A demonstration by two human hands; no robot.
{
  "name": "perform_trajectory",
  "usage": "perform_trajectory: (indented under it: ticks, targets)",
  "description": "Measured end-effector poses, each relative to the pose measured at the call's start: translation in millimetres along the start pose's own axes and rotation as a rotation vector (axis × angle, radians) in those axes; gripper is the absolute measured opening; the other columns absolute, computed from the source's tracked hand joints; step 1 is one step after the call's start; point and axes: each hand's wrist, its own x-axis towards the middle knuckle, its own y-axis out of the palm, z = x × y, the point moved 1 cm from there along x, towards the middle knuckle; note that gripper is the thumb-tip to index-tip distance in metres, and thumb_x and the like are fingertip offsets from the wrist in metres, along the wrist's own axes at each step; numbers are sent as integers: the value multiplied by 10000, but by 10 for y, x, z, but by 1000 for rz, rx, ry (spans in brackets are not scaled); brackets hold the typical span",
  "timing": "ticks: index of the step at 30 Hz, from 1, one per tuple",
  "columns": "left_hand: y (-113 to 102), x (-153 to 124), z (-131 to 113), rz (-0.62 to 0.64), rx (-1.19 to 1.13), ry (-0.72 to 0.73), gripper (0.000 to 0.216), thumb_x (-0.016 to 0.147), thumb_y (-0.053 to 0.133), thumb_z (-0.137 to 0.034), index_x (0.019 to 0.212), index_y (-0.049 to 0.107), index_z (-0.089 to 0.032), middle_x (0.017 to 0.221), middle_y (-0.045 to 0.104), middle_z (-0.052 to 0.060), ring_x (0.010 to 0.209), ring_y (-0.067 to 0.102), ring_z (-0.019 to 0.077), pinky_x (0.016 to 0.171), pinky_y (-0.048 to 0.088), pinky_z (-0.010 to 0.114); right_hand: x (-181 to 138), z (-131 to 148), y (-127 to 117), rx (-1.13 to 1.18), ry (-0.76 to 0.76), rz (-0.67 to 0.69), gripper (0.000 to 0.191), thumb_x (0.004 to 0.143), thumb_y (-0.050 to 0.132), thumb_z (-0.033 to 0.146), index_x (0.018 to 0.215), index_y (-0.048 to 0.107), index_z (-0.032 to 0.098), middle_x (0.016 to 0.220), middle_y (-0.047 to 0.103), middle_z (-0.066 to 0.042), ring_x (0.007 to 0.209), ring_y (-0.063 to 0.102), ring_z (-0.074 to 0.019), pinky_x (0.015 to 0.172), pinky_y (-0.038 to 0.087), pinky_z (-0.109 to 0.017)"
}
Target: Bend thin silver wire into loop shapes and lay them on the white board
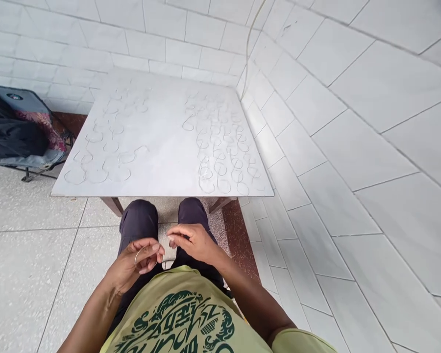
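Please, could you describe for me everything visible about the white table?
The table has a flat, smooth-looking white top and brown, wood-like legs, two partly visible. It stands upright in a corner between tiled walls. Thin, curved strands lie on it in two groups, left and right, set apart.

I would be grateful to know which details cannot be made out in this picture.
All in the head view:
- Right hand: whether it holds anything; its own fingers hide the pinch.
- Thin curved strand at the left hand: its ends, hidden by the fingers.
- Curled strands on the table: their material, too thin to tell.
- Folding chair: its left part, cut off by the left edge.
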Motion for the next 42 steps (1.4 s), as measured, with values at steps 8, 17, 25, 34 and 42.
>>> perform_trajectory:
  ticks: [8, 17, 25, 34, 42]
  targets:
    - [-100, -15, 198, 100, -27, -50, 370, 842, 827, -499, 827, 774, -134, 728, 647, 55, 546, 410, 66, 505, 213, 206, -18, 70, -134, -7, 19, 188, 234, 1020, 618, 380, 1010, 775, 205, 769, 764, -15, 675, 723, -147, 641, 555, -233]
    - [-114, -14, 213, 77, -50, -31, 394, 874, 789, -517, 787, 765, -133, 604, 518, 7, 524, 352, 75, 506, 200, 233, -12, 113, -178, -236, -103, 282, 262, 1066, 542, 324, 1106, 784, 231, 844, 786, -23, 758, 732, -147, 756, 546, -233]
    - [-59, 45, 245, 145, -181, 10, 327, 916, 743, -471, 924, 785, -147, 526, 414, -35, 482, 277, 82, 477, 212, 241, -4, 52, -158, -322, -173, 229, 275, 1084, 507, 326, 1124, 764, 235, 838, 769, -21, 762, 699, -154, 769, 517, -246]
    - [-42, 82, 287, 184, -166, -8, 360, 907, 747, -482, 912, 777, -123, 526, 528, 9, 448, 371, 78, 465, 233, 232, -24, 49, -163, -388, -157, 236, 288, 1092, 503, 346, 1178, 750, 225, 923, 793, -46, 843, 721, -172, 819, 512, -264]
    - [-3, 69, 309, 166, -216, 27, 329, 883, 769, -439, 866, 782, -111, 505, 493, 2, 468, 382, 89, 491, 253, 249, -61, 32, -147, -448, -91, 206, 330, 1082, 532, 383, 1322, 699, 232, 1059, 810, -74, 961, 752, -200, 870, 519, -280]
